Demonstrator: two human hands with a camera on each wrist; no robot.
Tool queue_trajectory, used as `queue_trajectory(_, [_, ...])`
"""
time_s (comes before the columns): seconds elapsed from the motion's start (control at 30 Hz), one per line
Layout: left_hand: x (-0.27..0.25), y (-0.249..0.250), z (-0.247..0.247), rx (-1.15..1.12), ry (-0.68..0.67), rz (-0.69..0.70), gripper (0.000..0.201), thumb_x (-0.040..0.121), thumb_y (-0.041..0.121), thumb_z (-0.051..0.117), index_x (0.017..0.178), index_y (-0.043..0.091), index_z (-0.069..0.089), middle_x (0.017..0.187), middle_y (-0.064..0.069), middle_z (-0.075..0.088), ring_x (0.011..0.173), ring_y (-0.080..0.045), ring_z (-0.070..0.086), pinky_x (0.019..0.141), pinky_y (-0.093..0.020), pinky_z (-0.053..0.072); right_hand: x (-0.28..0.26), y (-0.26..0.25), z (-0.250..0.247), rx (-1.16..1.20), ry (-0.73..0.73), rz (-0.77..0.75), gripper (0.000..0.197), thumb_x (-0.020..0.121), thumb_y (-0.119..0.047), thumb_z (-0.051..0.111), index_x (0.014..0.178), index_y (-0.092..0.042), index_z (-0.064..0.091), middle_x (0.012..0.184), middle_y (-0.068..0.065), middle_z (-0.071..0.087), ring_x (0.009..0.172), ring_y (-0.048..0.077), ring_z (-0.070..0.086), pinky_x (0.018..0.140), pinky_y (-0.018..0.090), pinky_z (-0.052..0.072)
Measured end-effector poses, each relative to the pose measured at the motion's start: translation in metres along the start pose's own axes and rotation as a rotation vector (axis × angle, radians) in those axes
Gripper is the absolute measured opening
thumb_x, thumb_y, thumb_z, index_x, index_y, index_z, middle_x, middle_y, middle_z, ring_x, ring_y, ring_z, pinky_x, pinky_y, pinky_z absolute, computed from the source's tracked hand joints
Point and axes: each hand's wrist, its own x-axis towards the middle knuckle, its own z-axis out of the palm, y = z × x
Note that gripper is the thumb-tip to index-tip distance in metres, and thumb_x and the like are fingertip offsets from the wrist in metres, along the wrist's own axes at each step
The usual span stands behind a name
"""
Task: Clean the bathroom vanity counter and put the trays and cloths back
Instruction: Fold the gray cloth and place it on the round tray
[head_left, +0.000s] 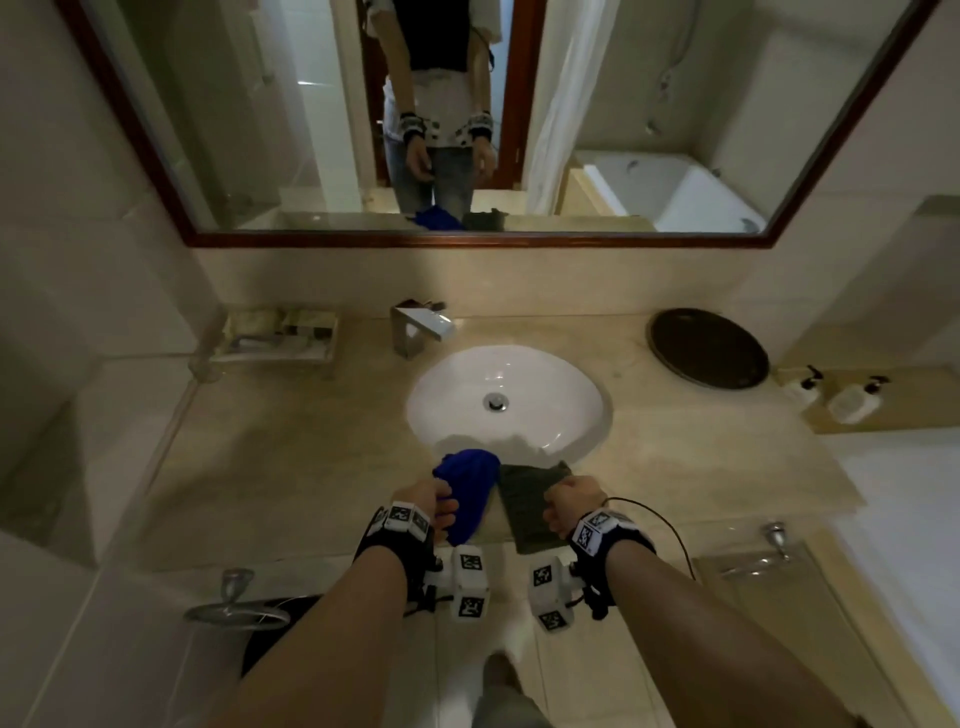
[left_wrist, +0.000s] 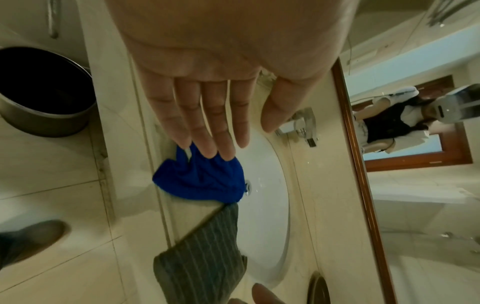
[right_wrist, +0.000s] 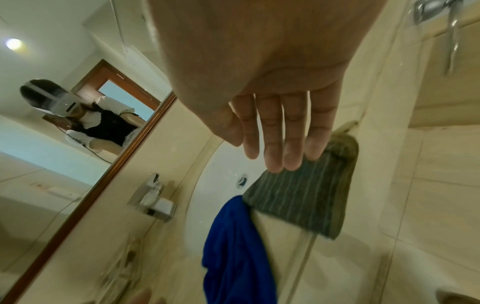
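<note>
A crumpled blue cloth (head_left: 467, 488) (left_wrist: 200, 181) (right_wrist: 233, 246) and a grey striped cloth (head_left: 530, 499) (left_wrist: 202, 257) (right_wrist: 298, 195) lie side by side on the beige counter (head_left: 311, 441), draped over its front edge below the sink (head_left: 509, 395). My left hand (head_left: 441, 504) (left_wrist: 244, 142) is at the blue cloth, its straight fingertips touching the near edge. My right hand (head_left: 571, 499) (right_wrist: 254, 154) reaches over the grey cloth with straight fingers, the tips at its near corner. A round black tray (head_left: 709, 347) sits back right, and a clear tray of toiletries (head_left: 280, 332) back left.
A chrome faucet (head_left: 421, 325) stands behind the sink under the wood-framed mirror (head_left: 467, 104). Two white pump bottles (head_left: 852, 400) rest on a ledge at the right. A metal bin (left_wrist: 44, 92) stands on the floor to the left, below a towel ring (head_left: 234, 613).
</note>
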Motion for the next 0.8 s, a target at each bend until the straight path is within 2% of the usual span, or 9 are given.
queue_trajectory(0.13, [0.003, 0.004, 0.031, 0.057, -0.035, 0.013, 0.014, 0.091, 0.017, 0.057, 0.094, 0.006, 0.065, 0.079, -0.007, 0.065, 0.069, -0.022, 0.056, 0.068, -0.033, 0.046, 0.005, 0.008, -0.034, 0.037, 0.062, 0.004, 0.016, 0.083, -0.014, 0.055, 0.080, -0.002, 0.066, 0.072, 0.016, 0.067, 0.064, 0.028, 0.065, 0.062, 0.039, 0.055])
queue_trajectory(0.23, [0.016, 0.012, 0.054, 0.069, -0.019, 0.003, 0.013, 0.092, 0.019, 0.056, 0.088, 0.008, 0.063, 0.076, -0.005, 0.063, 0.067, -0.020, 0.054, 0.065, -0.030, 0.044, 0.032, 0.011, -0.054, -0.018, 0.044, 0.002, 0.018, 0.082, -0.018, 0.057, 0.082, -0.005, 0.069, 0.078, 0.016, 0.070, 0.074, 0.033, 0.068, 0.072, 0.044, 0.059])
queue_trajectory(0.3, [0.027, 0.016, 0.071, 0.044, 0.001, 0.014, 0.018, 0.095, 0.019, 0.054, 0.081, 0.010, 0.060, 0.072, -0.004, 0.058, 0.063, -0.018, 0.049, 0.061, -0.030, 0.041, 0.061, 0.018, -0.064, -0.053, -0.011, -0.016, 0.023, 0.079, -0.021, 0.058, 0.092, -0.005, 0.069, 0.087, 0.018, 0.071, 0.081, 0.036, 0.069, 0.078, 0.047, 0.058])
queue_trajectory(0.37, [0.035, 0.020, 0.089, 0.039, 0.037, 0.010, 0.021, 0.096, 0.018, 0.052, 0.077, 0.009, 0.057, 0.069, -0.004, 0.054, 0.058, -0.017, 0.044, 0.055, -0.030, 0.037, 0.076, 0.019, -0.079, -0.078, -0.046, -0.005, 0.020, 0.083, -0.017, 0.056, 0.089, -0.002, 0.068, 0.085, 0.019, 0.071, 0.075, 0.033, 0.068, 0.073, 0.040, 0.057])
queue_trajectory(0.43, [0.043, 0.021, 0.109, 0.028, 0.107, 0.009, 0.014, 0.094, 0.013, 0.055, 0.086, 0.003, 0.060, 0.070, -0.007, 0.056, 0.057, -0.018, 0.047, 0.053, -0.030, 0.038, 0.087, 0.018, -0.097, -0.096, -0.060, 0.000, 0.018, 0.088, -0.016, 0.054, 0.082, -0.004, 0.067, 0.078, 0.016, 0.071, 0.068, 0.031, 0.067, 0.066, 0.038, 0.055])
queue_trajectory(0.5, [0.046, 0.017, 0.129, 0.010, 0.137, 0.009, 0.014, 0.093, 0.011, 0.056, 0.097, -0.002, 0.061, 0.072, -0.011, 0.058, 0.057, -0.020, 0.050, 0.052, -0.030, 0.039, 0.102, 0.021, -0.112, -0.097, -0.098, 0.006, 0.018, 0.091, -0.016, 0.053, 0.089, -0.005, 0.067, 0.080, 0.015, 0.070, 0.066, 0.029, 0.065, 0.063, 0.035, 0.053])
queue_trajectory(0.6, [0.049, 0.008, 0.158, -0.017, 0.159, -0.032, 0.015, 0.093, 0.015, 0.056, 0.095, 0.003, 0.064, 0.076, -0.010, 0.063, 0.064, -0.021, 0.055, 0.063, -0.033, 0.044, 0.134, 0.031, -0.128, -0.092, -0.128, 0.067, 0.018, 0.094, -0.012, 0.049, 0.102, -0.001, 0.061, 0.084, 0.016, 0.065, 0.068, 0.028, 0.059, 0.060, 0.034, 0.047])
queue_trajectory(0.67, [0.051, -0.003, 0.175, -0.026, 0.172, -0.061, 0.012, 0.093, 0.014, 0.056, 0.090, 0.005, 0.064, 0.079, -0.009, 0.063, 0.067, -0.021, 0.055, 0.070, -0.034, 0.044, 0.148, 0.038, -0.134, -0.099, -0.162, 0.101, 0.018, 0.096, -0.008, 0.047, 0.108, -0.001, 0.057, 0.078, 0.015, 0.058, 0.069, 0.027, 0.055, 0.062, 0.033, 0.043])
queue_trajectory(0.8, [0.055, -0.030, 0.194, 0.079, 0.204, 0.015, 0.007, 0.089, 0.010, 0.059, 0.091, 0.007, 0.066, 0.086, -0.011, 0.066, 0.075, -0.024, 0.060, 0.070, -0.036, 0.053, 0.165, 0.050, -0.130, -0.113, -0.183, 0.099, 0.016, 0.094, -0.005, 0.045, 0.107, 0.000, 0.052, 0.086, 0.018, 0.055, 0.079, 0.027, 0.052, 0.068, 0.033, 0.040])
